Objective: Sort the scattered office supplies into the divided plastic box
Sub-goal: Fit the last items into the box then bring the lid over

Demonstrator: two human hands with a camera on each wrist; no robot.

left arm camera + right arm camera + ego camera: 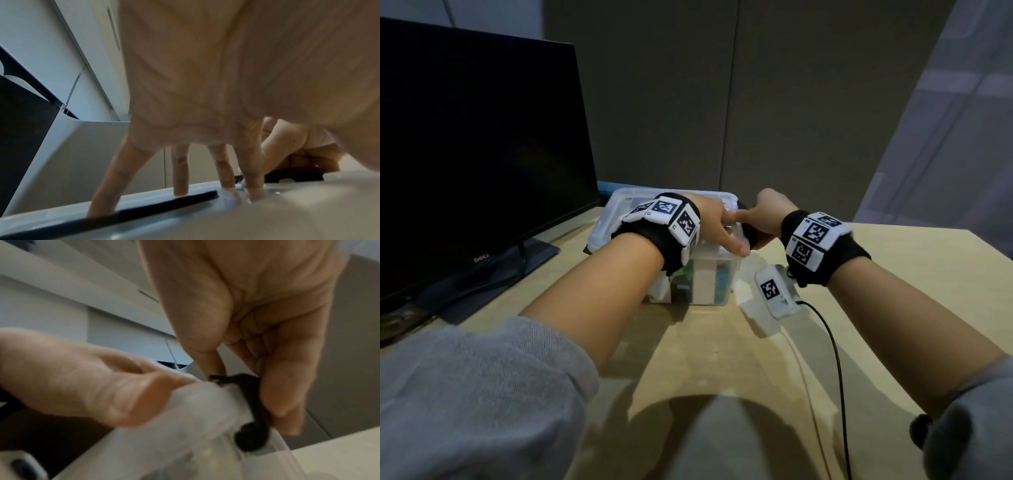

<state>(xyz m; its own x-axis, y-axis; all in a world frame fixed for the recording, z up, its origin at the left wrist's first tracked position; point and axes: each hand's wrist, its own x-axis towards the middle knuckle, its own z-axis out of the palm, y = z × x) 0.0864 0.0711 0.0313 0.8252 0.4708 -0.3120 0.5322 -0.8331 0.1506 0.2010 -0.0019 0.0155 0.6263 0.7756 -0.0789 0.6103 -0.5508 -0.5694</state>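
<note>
Clear plastic box (698,281) sits on the desk (876,291), just right of the monitor's stand, lid (619,219) on. Through the near wall: upright coloured items inside, blurred, green and blue among them; compartments cannot be told apart.

Black latch (249,405) on the box's right end, hinged at the lid's edge. Right hand (767,216) is curled round it: thumb on top at the lid side, fingers (285,394) wrapped over the outer face of the latch. Grip is firm and closed on the latch.

Left hand (719,226) lies flat on the lid, fingers (180,172) straight and spread, tips pressing the lid's surface; thumb reaches toward the right end, close to the right hand. Nothing held in it. A second black latch (144,209) shows at the lid's edge in the left wrist view.

Both wrists carry black bands with white marker tiles. A white marker block (774,291) with a black cable (835,359) rests on the desk just right of the box. Dark monitor (476,147) stands at left. Grey sleeves (476,394) are pushed up the forearms.
</note>
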